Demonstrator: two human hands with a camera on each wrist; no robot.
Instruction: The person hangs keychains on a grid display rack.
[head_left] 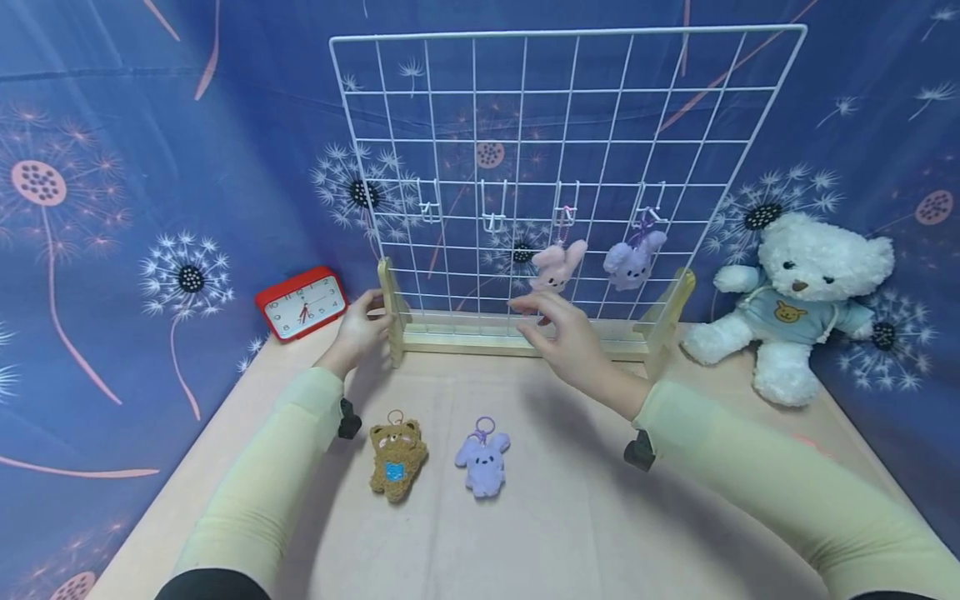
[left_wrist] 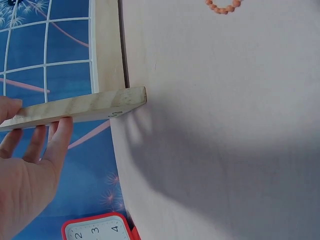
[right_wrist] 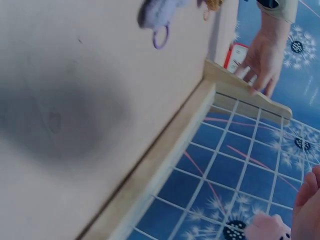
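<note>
My left hand point(head_left: 362, 327) holds the left wooden foot point(left_wrist: 80, 106) of a white wire grid rack point(head_left: 573, 92), thumb on one face and fingertips on the other. In front of the rack's lower middle, my right hand point(head_left: 564, 337) is raised, thumb and forefinger apart with nothing between them. Just behind its fingertips a pink bunny plush keychain point(head_left: 557, 265) hangs from a hook; whether they touch cannot be told. A lilac plush keychain point(head_left: 632, 262) hangs from the hook to its right. On the table lie a brown bear keychain point(head_left: 397, 460) and another lilac plush keychain point(head_left: 483, 465).
Two hooks on the left, one of them a white hook point(head_left: 492, 218), carry nothing. A red alarm clock point(head_left: 302, 304) stands left of the rack. At the right sits a white teddy bear point(head_left: 798, 308) in a blue top. Blue dandelion-print cloth point(head_left: 187, 150) rises behind the table.
</note>
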